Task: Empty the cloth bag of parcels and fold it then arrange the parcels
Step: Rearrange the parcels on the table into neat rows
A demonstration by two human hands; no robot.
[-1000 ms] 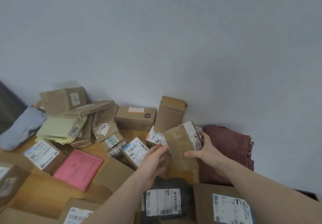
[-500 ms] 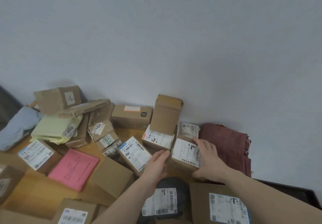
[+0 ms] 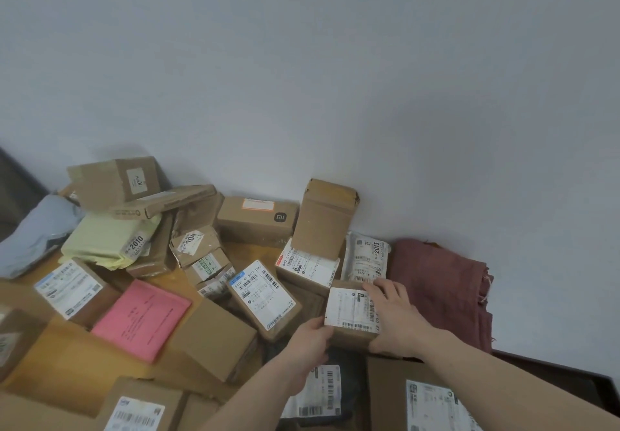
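A small brown box with a white shipping label [image 3: 350,311] lies label-up on the wooden table, in front of another labelled box [image 3: 307,267]. My right hand [image 3: 397,318] grips its right side, fingers curled over the top edge. My left hand [image 3: 310,338] holds its lower left corner. The folded dark red cloth bag [image 3: 443,286] lies against the wall to the right. Many more parcels cover the table.
An upright brown box [image 3: 327,217] and a flat logo box [image 3: 258,217] stand by the wall. A pink envelope [image 3: 142,320], green mailer [image 3: 107,241], grey bag [image 3: 35,232] and stacked boxes lie left. A dark bag [image 3: 318,393] and large box [image 3: 402,393] sit near me.
The box was tilted in the air between both hands; it has since been turned label-up and lowered onto the table. Both hands still hold it.
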